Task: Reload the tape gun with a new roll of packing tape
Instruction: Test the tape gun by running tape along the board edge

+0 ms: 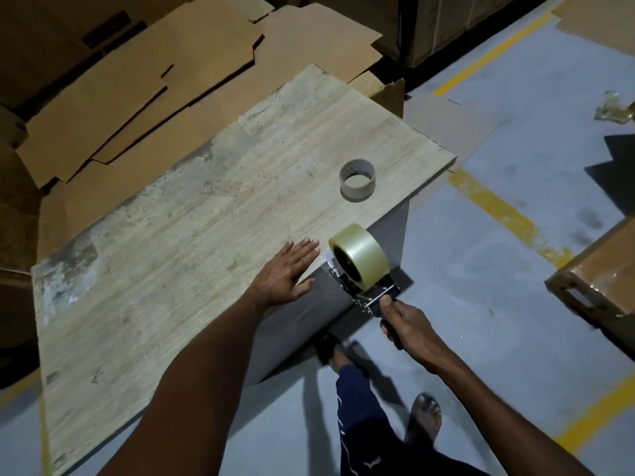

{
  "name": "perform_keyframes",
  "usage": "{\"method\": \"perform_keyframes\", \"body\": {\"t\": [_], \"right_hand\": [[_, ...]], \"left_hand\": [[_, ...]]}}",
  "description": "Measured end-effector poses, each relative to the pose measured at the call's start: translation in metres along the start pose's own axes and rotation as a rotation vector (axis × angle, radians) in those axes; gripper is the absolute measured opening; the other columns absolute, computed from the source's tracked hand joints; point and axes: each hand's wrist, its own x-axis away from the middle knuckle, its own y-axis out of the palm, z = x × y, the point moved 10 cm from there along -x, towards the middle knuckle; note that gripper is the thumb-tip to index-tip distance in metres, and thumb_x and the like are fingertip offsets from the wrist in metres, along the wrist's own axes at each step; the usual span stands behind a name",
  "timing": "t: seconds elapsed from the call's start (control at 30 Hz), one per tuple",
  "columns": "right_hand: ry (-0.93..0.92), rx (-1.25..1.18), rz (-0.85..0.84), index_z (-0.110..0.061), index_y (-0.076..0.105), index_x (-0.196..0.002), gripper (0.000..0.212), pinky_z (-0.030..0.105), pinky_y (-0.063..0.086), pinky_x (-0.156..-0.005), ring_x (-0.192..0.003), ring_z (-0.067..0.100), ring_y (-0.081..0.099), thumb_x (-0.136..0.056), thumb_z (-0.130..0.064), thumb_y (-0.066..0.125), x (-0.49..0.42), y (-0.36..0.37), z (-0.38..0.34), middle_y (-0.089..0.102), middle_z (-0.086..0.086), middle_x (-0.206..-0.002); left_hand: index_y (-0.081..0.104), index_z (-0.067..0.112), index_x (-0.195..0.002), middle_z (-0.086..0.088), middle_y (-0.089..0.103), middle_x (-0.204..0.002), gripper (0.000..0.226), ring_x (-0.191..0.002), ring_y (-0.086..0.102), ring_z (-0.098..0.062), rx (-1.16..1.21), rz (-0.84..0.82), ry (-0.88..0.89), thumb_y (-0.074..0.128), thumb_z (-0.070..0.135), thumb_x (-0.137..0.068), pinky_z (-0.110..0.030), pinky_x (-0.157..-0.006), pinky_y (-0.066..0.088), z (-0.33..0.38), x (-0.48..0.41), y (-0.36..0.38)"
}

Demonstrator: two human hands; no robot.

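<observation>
Here, tape gun [369, 286] holding, seemingly, new roll [359, 256]

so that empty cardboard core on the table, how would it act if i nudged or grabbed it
The empty core is a bare thin-walled ring, so probably very light and easily crushed. It sits flat on the table, so a nudge should slide it rather than roll it; tipped on edge, it likely rolls.
</observation>
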Motion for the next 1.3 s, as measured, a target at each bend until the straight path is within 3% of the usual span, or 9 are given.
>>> {"method": "perform_keyframes", "body": {"t": [0.33,0.47,0.57,0.67,0.73,0.87,1.1,1.3], "right_hand": [[-0.017,0.143,0.040,-0.005,0.066,-0.091,0.094,0.030,0.042,-0.061,-0.052,0.005,0.050,-0.084,-0.092,0.031,0.013,-0.005,0.016,0.062,-0.001,-0.065],[-0.025,0.171,0.044,-0.006,0.065,-0.089,0.097,0.031,0.044,-0.062,-0.053,0.008,0.050,-0.080,-0.096,0.029,0.012,-0.005,0.018,0.062,0.000,-0.065],[-0.029,0.207,0.058,-0.005,0.065,-0.091,0.101,0.038,0.049,-0.066,-0.062,0.020,0.059,-0.078,-0.098,0.026,0.006,-0.002,0.021,0.068,0.008,-0.073],[-0.038,0.247,0.058,-0.004,0.065,-0.093,0.101,0.044,0.054,-0.075,-0.076,0.030,0.066,-0.080,-0.096,0.025,-0.005,0.003,0.025,0.069,0.015,-0.081],[-0.050,0.235,0.056,-0.005,0.064,-0.091,0.101,0.043,0.053,-0.071,-0.072,0.029,0.065,-0.080,-0.097,0.025,-0.014,0.006,0.027,0.068,0.015,-0.078],[-0.058,0.176,0.057,-0.005,0.062,-0.082,0.087,0.033,0.045,-0.062,-0.053,0.011,0.053,-0.085,-0.087,0.033,-0.034,0.014,0.029,0.062,0.005,-0.064],[-0.128,0.133,0.133,-0.023,0.047,-0.067,0.078,0.043,0.044,-0.065,-0.061,0.021,0.050,-0.079,-0.098,0.027,-0.060,0.042,0.054,0.053,0.002,-0.062],[-0.098,0.004,0.128,-0.018,0.045,-0.066,0.079,0.033,0.035,-0.058,-0.049,0.013,0.043,-0.083,-0.093,0.034,-0.068,0.050,0.066,0.049,-0.002,-0.057]], "left_hand": [[0.029,0.011,-0.161,-0.007,0.023,-0.170,0.072,-0.159,0.016,-0.023,-0.054,-0.051,-0.029,0.049,0.045,-0.102,-0.053,-0.126,0.018,-0.005,0.000,0.004],[0.028,0.014,-0.162,-0.005,0.022,-0.170,0.074,-0.159,0.014,-0.022,-0.052,-0.043,-0.050,0.051,0.047,-0.100,-0.054,-0.126,0.016,-0.007,0.000,0.002],[0.028,0.017,-0.162,-0.004,0.021,-0.171,0.076,-0.159,0.013,-0.021,-0.057,-0.031,-0.067,0.056,0.045,-0.097,-0.059,-0.125,0.015,-0.009,0.001,0.001],[0.027,0.022,-0.162,-0.001,0.017,-0.172,0.077,-0.160,0.008,-0.020,-0.031,-0.030,-0.100,0.056,0.048,-0.096,-0.062,-0.125,0.010,-0.012,0.002,0.002],[0.028,0.024,-0.162,0.000,0.015,-0.172,0.077,-0.160,0.007,-0.020,-0.013,-0.017,-0.119,0.056,0.050,-0.095,-0.064,-0.124,0.007,-0.014,0.002,0.003],[0.031,0.027,-0.161,0.001,0.015,-0.172,0.078,-0.160,0.006,-0.020,0.011,0.003,-0.136,0.060,0.050,-0.093,-0.065,-0.124,0.004,-0.018,0.002,0.002],[0.032,0.028,-0.161,0.001,0.017,-0.172,0.080,-0.160,0.007,-0.019,0.029,0.029,-0.133,0.061,0.051,-0.090,-0.065,-0.124,0.004,-0.020,0.002,0.003],[0.034,0.027,-0.160,0.002,0.018,-0.172,0.081,-0.160,0.008,-0.018,0.049,0.048,-0.129,0.064,0.047,-0.087,-0.065,-0.124,0.003,-0.019,0.002,0.002]]}}
